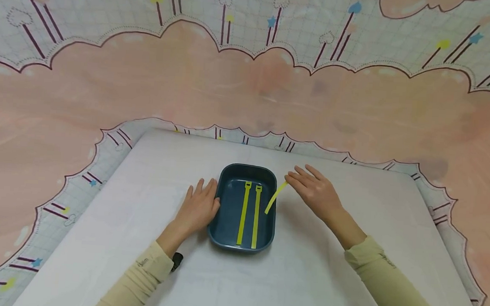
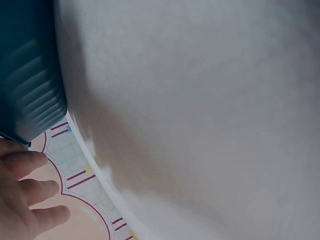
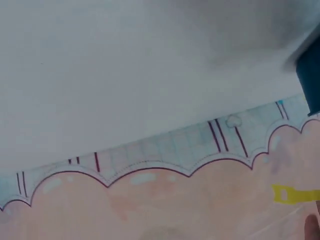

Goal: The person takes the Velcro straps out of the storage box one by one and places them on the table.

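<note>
- the right hand pinches a yellow tie at its fingertips, the other fingers reaching out; the thumb is hidden in the head view.
- that tie slants down from the hand, its lower end over the right rim of a dark blue dish; i cannot tell whether it touches.
- the left hand rests against the dish's left side, fingers fairly straight and spread apart.
- two more yellow ties lie lengthwise inside the dish, side by side with a gap between, slotted heads toward the far end.
- the dish sits on a white table.
- a patterned cloth spreads beyond the table's edge.
</note>
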A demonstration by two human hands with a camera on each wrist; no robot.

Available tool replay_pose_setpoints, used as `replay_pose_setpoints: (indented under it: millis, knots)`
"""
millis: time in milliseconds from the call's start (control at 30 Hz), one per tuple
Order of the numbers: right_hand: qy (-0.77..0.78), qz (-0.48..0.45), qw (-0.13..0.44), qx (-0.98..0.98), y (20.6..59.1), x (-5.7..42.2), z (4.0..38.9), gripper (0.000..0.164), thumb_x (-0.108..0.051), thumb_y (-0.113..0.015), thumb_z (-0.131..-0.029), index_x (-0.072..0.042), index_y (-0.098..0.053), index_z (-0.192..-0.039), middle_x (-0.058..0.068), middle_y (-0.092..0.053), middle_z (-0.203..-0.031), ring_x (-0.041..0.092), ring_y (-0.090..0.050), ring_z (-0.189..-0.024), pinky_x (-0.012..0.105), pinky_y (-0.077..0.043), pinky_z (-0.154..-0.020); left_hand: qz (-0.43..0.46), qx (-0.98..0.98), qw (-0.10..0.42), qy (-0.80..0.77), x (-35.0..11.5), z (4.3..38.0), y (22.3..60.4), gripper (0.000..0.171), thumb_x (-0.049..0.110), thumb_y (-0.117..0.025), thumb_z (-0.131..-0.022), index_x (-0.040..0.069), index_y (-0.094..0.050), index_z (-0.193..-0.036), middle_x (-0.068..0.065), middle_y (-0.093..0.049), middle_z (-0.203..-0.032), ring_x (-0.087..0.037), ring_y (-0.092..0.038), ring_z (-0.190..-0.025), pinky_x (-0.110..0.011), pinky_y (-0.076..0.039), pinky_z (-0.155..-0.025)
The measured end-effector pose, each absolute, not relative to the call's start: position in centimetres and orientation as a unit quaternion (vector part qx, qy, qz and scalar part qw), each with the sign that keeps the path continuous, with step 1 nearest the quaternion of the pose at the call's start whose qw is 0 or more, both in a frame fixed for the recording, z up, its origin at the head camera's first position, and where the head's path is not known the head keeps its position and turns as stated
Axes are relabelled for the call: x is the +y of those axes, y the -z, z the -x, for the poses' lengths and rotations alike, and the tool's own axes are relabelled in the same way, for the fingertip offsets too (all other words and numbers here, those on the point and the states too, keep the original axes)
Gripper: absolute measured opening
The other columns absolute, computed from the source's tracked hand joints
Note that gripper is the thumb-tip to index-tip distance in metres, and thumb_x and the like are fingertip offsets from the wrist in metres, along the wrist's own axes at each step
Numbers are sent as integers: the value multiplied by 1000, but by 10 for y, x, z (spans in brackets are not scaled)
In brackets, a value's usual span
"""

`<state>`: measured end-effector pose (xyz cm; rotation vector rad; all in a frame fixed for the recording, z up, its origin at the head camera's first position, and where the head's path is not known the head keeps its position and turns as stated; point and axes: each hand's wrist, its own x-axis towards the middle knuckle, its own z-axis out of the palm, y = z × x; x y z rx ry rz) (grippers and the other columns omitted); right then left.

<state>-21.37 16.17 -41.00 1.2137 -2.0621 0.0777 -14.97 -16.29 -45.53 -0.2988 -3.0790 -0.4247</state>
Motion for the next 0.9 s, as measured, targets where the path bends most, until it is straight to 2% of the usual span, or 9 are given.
replay_pose_setpoints:
  millis: [200, 367, 500, 567, 667, 800, 900]
  knots:
    - [-92, -437, 350, -823, 417, 168, 209, 25, 5, -73, -79, 1, -69, -103, 14, -72, -103, 28, -71, -94, 39, -56, -80, 92, -986, 0, 140, -163, 149, 452, 58, 27, -41, -103, -6, -31, -149, -20, -34, -154, -42, -20, -145, -62, -16, -113]
    - [-112, -422, 319, -841, 425, 171, 205, 22, 2, -70, -80, 2, -64, -100, 16, -71, -98, 27, -72, -83, 36, -58, -67, 90, -986, -6, 143, -162, 148, 452, 58, 26, -40, -103, -6, -31, -150, -20, -33, -154, -42, -20, -145, -62, -16, -113]
    - [-169, -373, 259, -875, 431, 172, 199, 20, 0, -65, -82, 1, -61, -102, 15, -71, -95, 25, -70, -75, 35, -58, -64, 92, -986, -2, 138, -162, 147, 453, 57, 26, -40, -103, -7, -31, -149, -21, -33, -154, -42, -20, -145, -62, -17, -112]
    - [-239, -321, 202, -894, 432, 172, 196, 15, -2, -60, -87, 0, -60, -102, 13, -72, -93, 22, -70, -73, 35, -58, -64, 94, -986, 2, 137, -162, 147, 452, 57, 26, -41, -103, -7, -31, -149, -21, -34, -154, -43, -21, -144, -62, -17, -112]
    - [-398, -213, 78, -889, 434, 172, 194, 11, -6, -52, -94, 0, -57, -102, 13, -73, -94, 21, -72, -76, 33, -58, -69, 95, -986, 4, 138, -162, 148, 451, 57, 25, -42, -103, -7, -31, -149, -21, -34, -153, -43, -21, -144, -62, -17, -112]
    - [-580, -75, -93, -806, 437, 175, 195, 21, -15, -45, -102, 4, -52, -107, 18, -72, -101, 24, -73, -87, 32, -57, -76, 94, -986, 3, 140, -162, 149, 451, 57, 25, -43, -103, -7, -31, -149, -21, -34, -153, -43, -22, -144, -62, -16, -112]
    - [-647, -18, -179, -740, 443, 180, 196, 28, -16, -40, -103, 8, -47, -115, 18, -71, -104, 23, -72, -91, 31, -56, -79, 94, -986, 4, 138, -162, 149, 452, 57, 25, -43, -102, -7, -31, -149, -21, -34, -153, -43, -22, -144, -63, -16, -112]
